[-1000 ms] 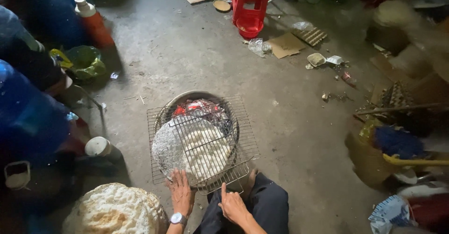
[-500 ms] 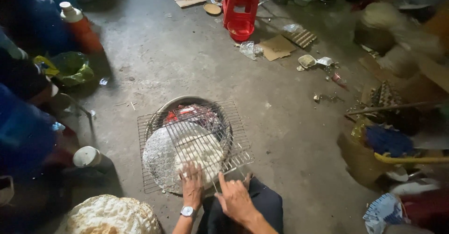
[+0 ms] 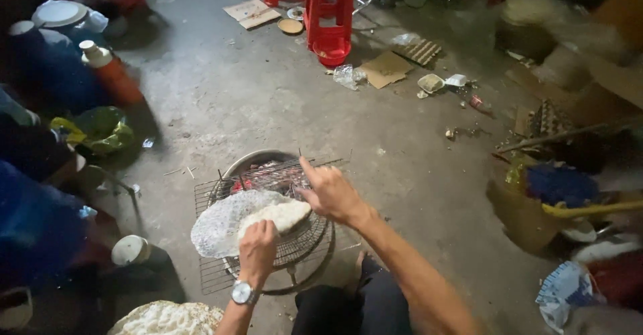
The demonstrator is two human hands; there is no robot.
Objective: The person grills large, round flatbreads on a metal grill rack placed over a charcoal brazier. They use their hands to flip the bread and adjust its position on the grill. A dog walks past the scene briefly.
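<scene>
We pinch the rice cracker (image 3: 231, 224) with our left hand (image 3: 258, 241), lifting it over the coals; right hand (image 3: 331, 191) grips the grill rack (image 3: 268, 174). Next looks like flipping it carefully.

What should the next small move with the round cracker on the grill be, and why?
Probably turn it further over the coals. The left hand grips the rice cracker at its near edge; half looks puffed white, half flat and speckled. The right hand has the wire grill lifted at the glowing brazier.
</scene>
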